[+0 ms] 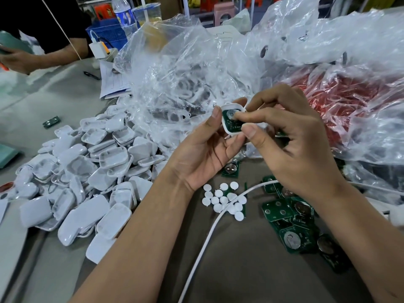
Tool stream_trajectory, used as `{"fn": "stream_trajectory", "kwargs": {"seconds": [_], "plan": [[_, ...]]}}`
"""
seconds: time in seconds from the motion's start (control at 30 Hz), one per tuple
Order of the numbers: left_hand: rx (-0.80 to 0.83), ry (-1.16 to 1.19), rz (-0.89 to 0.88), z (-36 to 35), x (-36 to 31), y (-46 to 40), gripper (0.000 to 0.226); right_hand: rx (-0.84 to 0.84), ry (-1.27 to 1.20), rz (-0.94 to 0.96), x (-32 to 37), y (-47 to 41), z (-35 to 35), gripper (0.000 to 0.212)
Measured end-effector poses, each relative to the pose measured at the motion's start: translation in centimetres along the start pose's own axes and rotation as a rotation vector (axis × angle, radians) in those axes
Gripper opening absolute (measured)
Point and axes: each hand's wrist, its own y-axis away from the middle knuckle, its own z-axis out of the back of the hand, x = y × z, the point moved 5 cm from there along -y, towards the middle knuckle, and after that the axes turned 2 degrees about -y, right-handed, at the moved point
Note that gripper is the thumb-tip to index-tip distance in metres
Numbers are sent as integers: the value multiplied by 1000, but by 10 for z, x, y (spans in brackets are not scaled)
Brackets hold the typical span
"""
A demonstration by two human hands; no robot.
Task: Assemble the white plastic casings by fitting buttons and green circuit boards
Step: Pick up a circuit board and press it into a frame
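My left hand (pixel 203 154) grips a white plastic casing (pixel 227 131) from below, thumb on its left edge. A green circuit board (pixel 229 122) with a round metal cell lies inside it. My right hand (pixel 288 136) pinches the casing from the right, a fingertip pressing on the board. Below the hands several white round buttons (pixel 225 201) lie on the table. More green circuit boards (pixel 290 221) are heaped at the right. A big pile of white casings (pixel 91 178) covers the left.
Clear plastic bags (pixel 185 73) with more casings lie behind my hands, and a bag of red parts (pixel 349 101) sits at the right. A white cable (pixel 209 235) runs across the table. Another person's arm (pixel 39 60) is at the far left. A lone circuit board (pixel 51 121) lies apart.
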Motion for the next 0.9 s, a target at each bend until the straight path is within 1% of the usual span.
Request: {"fn": "stream_trajectory", "kwargs": {"seconds": [0.13, 0.23, 0.37, 0.6, 0.73, 0.8, 0.9], "plan": [[159, 41, 40, -10, 2, 2, 39, -116, 57, 115, 10, 2, 5, 18], [225, 63, 65, -12, 3, 3, 40, -174, 66, 181, 15, 4, 6, 19], [206, 17, 67, -10, 4, 2, 41, -198, 36, 201, 16, 6, 7, 22], [220, 64, 63, -10, 2, 1, 42, -233, 91, 183, 14, 5, 9, 17], [145, 11, 18, -7, 0, -2, 44, -204, 125, 149, 11, 5, 9, 15], [95, 31, 4, -6, -3, -3, 40, -182, 124, 131, 10, 4, 10, 17], [38, 47, -37, -6, -13, -2, 40, -181, 90, 81, 8, 3, 11, 19]]}}
